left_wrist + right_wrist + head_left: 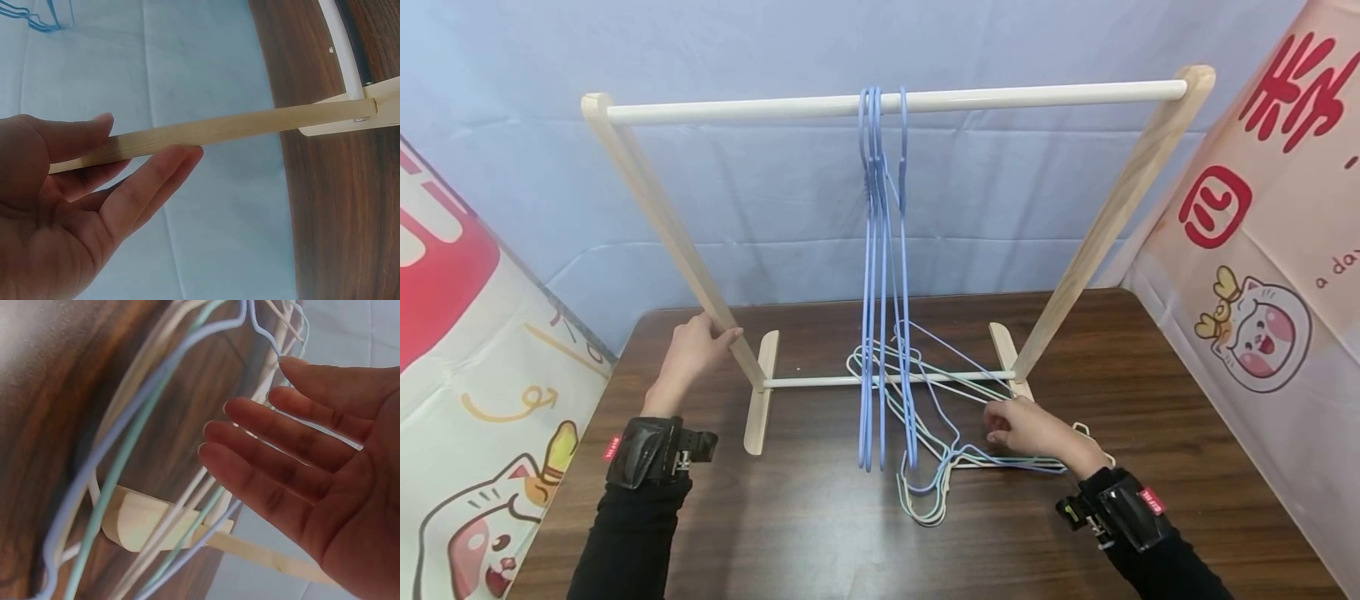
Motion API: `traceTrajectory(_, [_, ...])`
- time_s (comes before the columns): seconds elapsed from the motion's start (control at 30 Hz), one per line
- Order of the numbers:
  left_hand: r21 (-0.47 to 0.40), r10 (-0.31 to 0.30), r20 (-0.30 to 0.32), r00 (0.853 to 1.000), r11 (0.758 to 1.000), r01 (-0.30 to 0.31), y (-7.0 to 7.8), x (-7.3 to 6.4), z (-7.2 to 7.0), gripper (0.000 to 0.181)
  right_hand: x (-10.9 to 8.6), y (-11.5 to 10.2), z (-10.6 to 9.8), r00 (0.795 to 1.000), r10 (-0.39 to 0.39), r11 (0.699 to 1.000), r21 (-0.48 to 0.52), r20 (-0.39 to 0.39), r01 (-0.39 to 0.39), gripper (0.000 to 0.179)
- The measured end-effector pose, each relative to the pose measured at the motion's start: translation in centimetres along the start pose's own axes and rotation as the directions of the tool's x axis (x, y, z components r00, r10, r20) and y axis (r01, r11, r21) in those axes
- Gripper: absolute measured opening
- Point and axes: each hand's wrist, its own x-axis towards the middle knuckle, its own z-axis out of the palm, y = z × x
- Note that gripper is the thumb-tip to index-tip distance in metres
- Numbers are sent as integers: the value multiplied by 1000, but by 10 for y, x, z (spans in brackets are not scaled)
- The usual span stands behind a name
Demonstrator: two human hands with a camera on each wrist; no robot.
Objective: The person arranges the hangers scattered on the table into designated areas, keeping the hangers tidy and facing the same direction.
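My left hand [695, 353] holds the left wooden post [219, 127] of a small clothes rack, thumb on one side and fingers on the other. Low on the right, my right hand [1028, 429] is over a tangled pile of wire hangers [952, 451] in blue, green and cream. In the right wrist view its fingers [275, 440] stretch out loosely, and the thumb tip meets a blue hanger [265, 332] there. Several blue hangers [872, 275] hang from the rack's white top bar [1037, 97], close together near its middle.
A white lower rod [812, 382] joins the rack's wooden feet [758, 421] on the dark wooden table [790, 533]. The right post [1108, 221] slants up beyond my right hand. Pale blue cloth [737, 200] covers the back, with printed cloths on both sides.
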Motion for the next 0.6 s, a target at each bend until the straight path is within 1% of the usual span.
traceTrajectory(0.13, [0,5,1,1000,1000,-5,-1,0,0,39,1,-2,5,1000,-17,1000,-4,16,17,13])
traceTrajectory(0.23, [4,11,3,1000,1000,-11,-1,1,0,39,1,-2,10,999,-27,999,-18,26,27,17])
traceTrajectory(0.3, [5,18,3,1000,1000,-18,-2,1,0,39,1,-3,13,999,-18,1000,-11,40,18,19])
traceTrajectory(0.47, [1,37,0,999,999,-37,-5,2,1,39,1,-6,19,998,-22,1000,-17,58,23,17])
traceTrajectory(0.6, [-4,38,4,999,999,-38,-6,2,1,39,1,-6,24,998,-37,998,-38,54,40,17])
